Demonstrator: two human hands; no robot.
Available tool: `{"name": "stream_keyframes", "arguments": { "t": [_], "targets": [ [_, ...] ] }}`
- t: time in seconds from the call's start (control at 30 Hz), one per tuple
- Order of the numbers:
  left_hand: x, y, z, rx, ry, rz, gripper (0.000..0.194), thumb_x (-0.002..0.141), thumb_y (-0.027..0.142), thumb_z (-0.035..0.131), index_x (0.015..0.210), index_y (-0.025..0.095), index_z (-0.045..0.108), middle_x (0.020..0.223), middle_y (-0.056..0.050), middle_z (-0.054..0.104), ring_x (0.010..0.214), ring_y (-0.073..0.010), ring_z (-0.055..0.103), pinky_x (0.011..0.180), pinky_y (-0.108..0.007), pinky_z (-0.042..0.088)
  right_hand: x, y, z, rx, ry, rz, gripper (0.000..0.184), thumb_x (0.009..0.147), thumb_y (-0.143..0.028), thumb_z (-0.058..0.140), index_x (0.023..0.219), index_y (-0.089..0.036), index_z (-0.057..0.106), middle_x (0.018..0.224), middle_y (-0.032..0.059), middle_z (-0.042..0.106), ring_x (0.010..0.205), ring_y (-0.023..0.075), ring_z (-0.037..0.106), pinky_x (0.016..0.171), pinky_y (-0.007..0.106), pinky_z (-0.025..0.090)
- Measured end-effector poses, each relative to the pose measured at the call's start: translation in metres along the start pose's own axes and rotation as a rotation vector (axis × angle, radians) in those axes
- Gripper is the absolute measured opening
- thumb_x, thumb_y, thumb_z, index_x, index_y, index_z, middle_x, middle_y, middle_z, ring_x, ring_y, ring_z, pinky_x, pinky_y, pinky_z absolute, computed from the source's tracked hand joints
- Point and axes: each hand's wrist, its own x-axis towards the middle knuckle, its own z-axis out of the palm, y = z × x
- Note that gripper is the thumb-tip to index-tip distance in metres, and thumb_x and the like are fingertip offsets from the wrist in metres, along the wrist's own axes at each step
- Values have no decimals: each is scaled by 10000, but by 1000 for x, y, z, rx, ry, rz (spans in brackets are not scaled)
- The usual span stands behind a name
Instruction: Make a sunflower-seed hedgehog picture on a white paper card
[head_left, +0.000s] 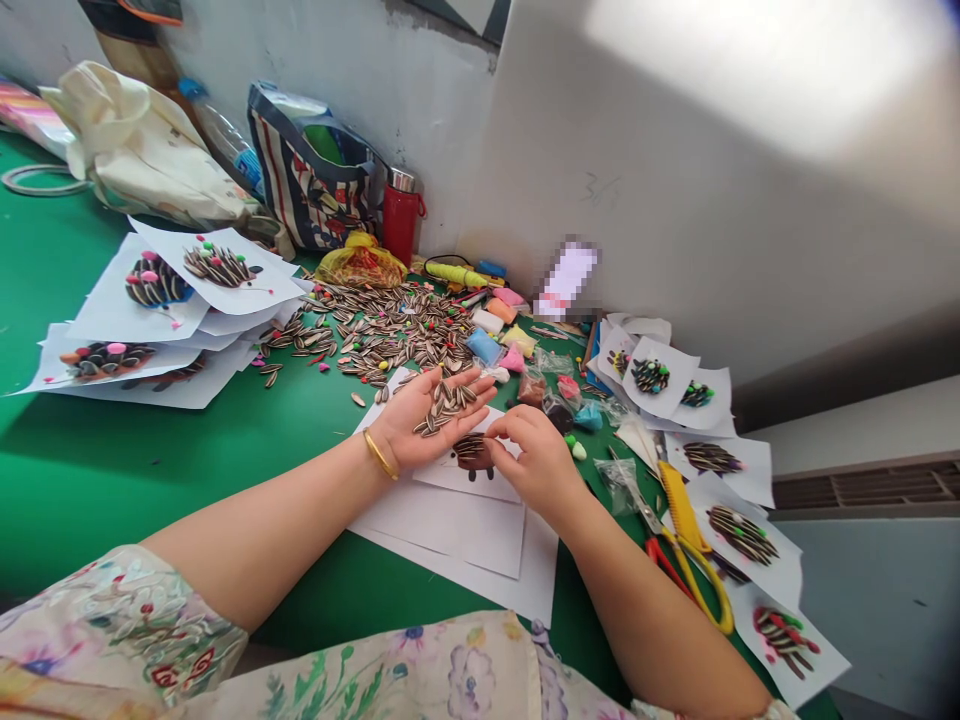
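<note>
My left hand (431,415) lies palm up with fingers stretched out, a small heap of striped sunflower seeds (448,405) resting on it. Beside it, my right hand (536,460) pinches with thumb and forefinger at the edge of a brown hedgehog figure (474,460) made of clay and seeds. Whatever sits between those fingertips is too small to make out, though seeds stand in the figure right there. The figure is on a white paper card (465,487), which lies on larger white sheets (487,540). My left fingers partly cover the card's upper edge.
Loose sunflower seeds (405,325) spread behind my hands, near bagged coloured clay (486,346). Finished seed-hedgehog cards stand in a stack (172,330) at left and a row (739,530) at right. Yellow-handled scissors (701,575) lie right; a red flask (401,215) and striped bag (311,170) stand behind.
</note>
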Motion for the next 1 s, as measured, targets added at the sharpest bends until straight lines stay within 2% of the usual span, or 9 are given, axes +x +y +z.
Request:
{"name": "stream_keyframes", "arguments": {
  "t": [0.1,0.2,0.37,0.57,0.67,0.77,0.87,0.93,1.0],
  "targets": [
    [-2,-2,2,13,-6,-34,512,1036,448,311,1342,124,562,1212,-183,686,1097,-272,685,907,-392,574,9,-5,0,-2,-26,-65,129,918,-170,571,911,-226,686,888,51,643,901,216,575,810,352,470],
    [-2,-4,2,53,-60,-77,529,1026,498,318,1287,141,609,979,-134,733,811,-219,722,740,-331,595,25,-10,1,-35,-40,-140,157,931,-171,567,981,-222,706,966,69,672,972,231,583,859,373,474],
    [-2,-7,6,7,-13,-98,502,1023,524,340,886,157,654,677,-43,653,600,-149,660,653,-267,572,55,-11,8,-186,-83,-155,242,946,-187,563,1133,-218,714,969,82,661,949,239,580,830,375,467],
    [-4,-8,12,-19,56,-125,526,1019,535,359,719,164,582,612,-16,599,566,-128,637,620,-251,573,68,-8,18,-203,-98,-161,112,912,-210,644,899,-220,754,919,63,631,907,222,565,792,355,449],
    [-4,-8,12,-47,47,-113,510,1025,496,380,667,171,540,582,-1,575,533,-110,617,576,-221,557,67,-9,17,-182,-100,-181,87,898,-192,644,866,-209,723,968,70,643,942,228,568,827,362,453],
    [-5,-6,12,-25,5,-83,505,1038,469,347,724,156,590,622,-23,609,554,-122,635,594,-236,569,62,-12,9,-116,-51,-203,87,905,-172,607,875,-205,681,1049,75,668,999,229,580,880,361,452],
    [-7,-3,11,57,-30,-66,549,1040,496,269,1003,124,671,807,-98,692,700,-183,701,701,-311,599,50,-11,-3,-34,2,-130,100,912,-162,572,854,-205,640,938,49,694,916,204,608,838,328,458],
    [-7,-1,10,76,-34,-36,567,1039,501,250,1208,114,628,990,-149,713,857,-218,723,792,-344,598,38,-7,-8,9,-10,-49,95,902,-164,570,835,-204,625,853,31,685,818,185,610,767,305,460],
    [-6,1,8,58,-32,-3,576,1039,502,252,1305,106,575,1150,-183,690,1026,-241,704,884,-357,579,25,-1,-10,43,-37,24,87,895,-165,565,885,-211,638,829,15,680,762,169,604,726,287,456]
  ]
}}
